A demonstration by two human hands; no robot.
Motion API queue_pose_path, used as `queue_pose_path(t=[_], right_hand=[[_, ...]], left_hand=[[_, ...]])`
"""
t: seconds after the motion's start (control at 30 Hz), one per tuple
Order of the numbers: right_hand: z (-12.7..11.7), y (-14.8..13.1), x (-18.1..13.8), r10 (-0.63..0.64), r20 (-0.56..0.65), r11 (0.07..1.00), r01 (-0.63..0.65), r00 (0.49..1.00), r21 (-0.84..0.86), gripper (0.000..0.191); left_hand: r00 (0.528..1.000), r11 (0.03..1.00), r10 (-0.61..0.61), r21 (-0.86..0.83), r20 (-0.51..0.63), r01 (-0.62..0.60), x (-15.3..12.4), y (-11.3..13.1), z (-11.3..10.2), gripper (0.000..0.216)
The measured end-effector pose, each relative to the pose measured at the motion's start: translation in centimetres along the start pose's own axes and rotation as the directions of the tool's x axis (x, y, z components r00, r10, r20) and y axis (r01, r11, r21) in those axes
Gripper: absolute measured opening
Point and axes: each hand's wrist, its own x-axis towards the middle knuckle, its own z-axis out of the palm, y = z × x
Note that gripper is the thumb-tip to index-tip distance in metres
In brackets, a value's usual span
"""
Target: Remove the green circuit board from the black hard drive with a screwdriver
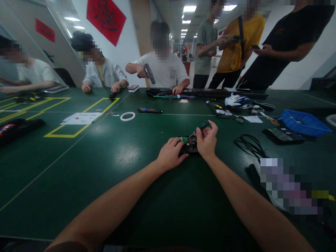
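Note:
A black electronic device (191, 148) with a small green circuit board (184, 139) and thin wires lies on the green table in front of me. My left hand (172, 152) grips its left side, fingers over the top edge and thumb at the near edge. In my right hand (207, 139) is a screwdriver (204, 125) with a dark green handle, held tilted. Its thin shaft slopes down and left to the inside of the device, close to the circuit board. Whether the tip touches a screw is too small to tell.
Beyond the device lie a white ring (127, 116) and a dark cylindrical tool (149, 110). To the right are a coiled black cable (249, 145), a blue tray (301, 122) and another opened device (284, 135). Across the table, a person holds a power drill (149, 73) over a long black bar (210, 93).

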Motion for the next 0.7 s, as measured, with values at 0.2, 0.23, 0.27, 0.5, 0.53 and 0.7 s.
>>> queue_pose_path(t=[0.2, 0.23, 0.27, 0.5, 0.53, 0.7], right_hand=[[0.03, -0.06, -0.01, 0.002, 0.011, 1.0, -0.002, 1.0, 0.013, 0.062], [0.03, -0.09, -0.01, 0.002, 0.014, 1.0, -0.003, 1.0, 0.01, 0.062], [0.03, -0.11, -0.02, 0.002, 0.017, 1.0, -0.002, 1.0, 0.009, 0.061], [0.03, -0.03, 0.01, -0.009, 0.024, 1.0, 0.009, 1.0, 0.01, 0.06], [0.03, 0.05, 0.02, -0.011, 0.023, 1.0, 0.011, 1.0, 0.006, 0.06], [0.1, 0.44, 0.07, -0.031, 0.015, 0.999, 0.031, 0.999, -0.024, 0.062]], left_hand=[[1.0, 1.0, 0.003, 0.001, 0.002, -0.003, -0.01, -0.01, 0.06, 0.049], [1.0, 1.0, 0.001, 0.0, 0.002, -0.001, -0.02, -0.01, 0.07, 0.049], [1.0, 1.0, 0.0, -0.001, 0.004, 0.0, -0.02, -0.03, 0.09, 0.049], [1.0, 1.0, 0.001, 0.017, 0.003, -0.001, 0.01, -0.06, 0.19, 0.05], [1.0, 1.0, 0.003, 0.019, 0.004, -0.003, 0.01, -0.05, 0.18, 0.05], [1.0, 1.0, 0.008, 0.026, 0.0, -0.008, 0.02, -0.03, 0.08, 0.051]])
